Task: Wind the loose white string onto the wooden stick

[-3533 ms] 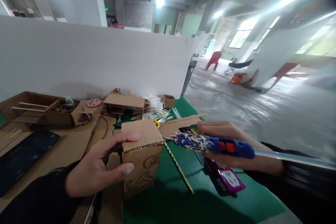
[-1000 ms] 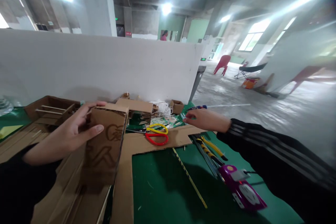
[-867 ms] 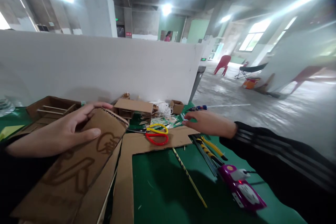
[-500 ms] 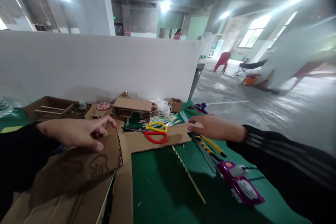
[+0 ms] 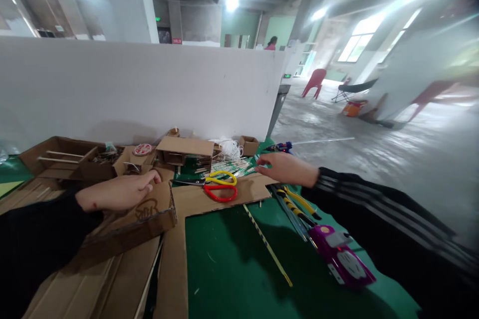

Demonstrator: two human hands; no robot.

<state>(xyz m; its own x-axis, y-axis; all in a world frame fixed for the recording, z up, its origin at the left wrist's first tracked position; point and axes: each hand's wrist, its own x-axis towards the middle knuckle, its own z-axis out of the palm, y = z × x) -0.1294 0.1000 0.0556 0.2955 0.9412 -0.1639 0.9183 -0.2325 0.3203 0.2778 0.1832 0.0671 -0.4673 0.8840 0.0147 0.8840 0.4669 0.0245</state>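
My left hand [image 5: 118, 192] lies over a brown cardboard box [image 5: 127, 232] with a dark printed mark. Its fingers curl at the box's far upper edge, and part of the grip is hidden. My right hand [image 5: 286, 167] is open, thumb and fingers a little apart and holding nothing. It hovers above the right end of a cardboard strip [image 5: 250, 190], close to thin sticks [image 5: 235, 165]. On the strip, between the hands, lie scissors [image 5: 220, 187] with one yellow and one red handle. A blue glue gun [image 5: 280, 147] rests just beyond my right hand.
Pliers [image 5: 299, 204] with yellow-black handles and a purple power strip [image 5: 340, 254] lie at right. A marked thin strip [image 5: 267, 246] lies on the green tabletop [image 5: 224, 269]. Cardboard trays [image 5: 56, 152], white string [image 5: 230, 149] and a white partition [image 5: 149, 89] stand behind.
The cardboard box has tipped so its long near side now shows, and my left hand has curled over it. My right hand has moved left and up, off the strip's end.
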